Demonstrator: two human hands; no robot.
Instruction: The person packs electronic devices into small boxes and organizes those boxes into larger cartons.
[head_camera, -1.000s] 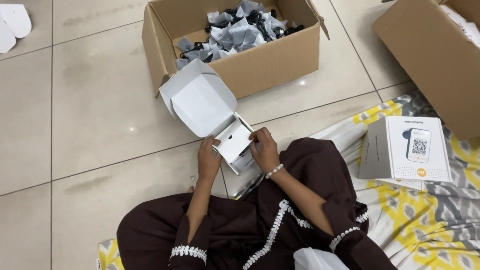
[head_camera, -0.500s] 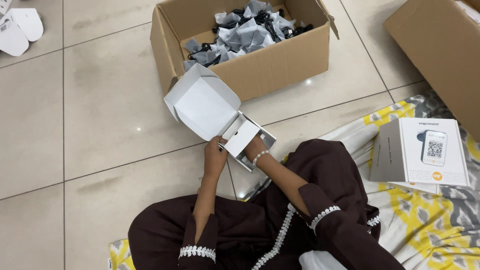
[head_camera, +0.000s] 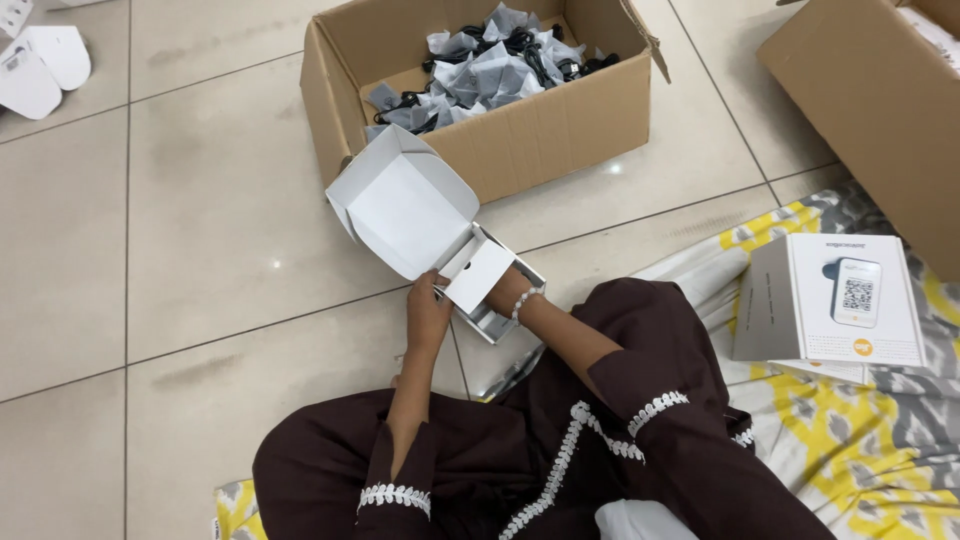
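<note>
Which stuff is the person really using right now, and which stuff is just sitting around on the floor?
In use:
white box, open, lid up
left hand, on the box's near edge
right hand, reaching into the box

Just lying about:
big carton full of grey wrapped bits
second carton, at right
closed printed box, on the blanket
white pieces, top left

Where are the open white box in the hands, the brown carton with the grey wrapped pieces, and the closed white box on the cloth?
Open white box (head_camera: 405, 210), head view, inside of raised lid.
Brown carton (head_camera: 530, 145), head view, front wall.
Closed white box (head_camera: 850, 300), head view, printed top face.
</note>
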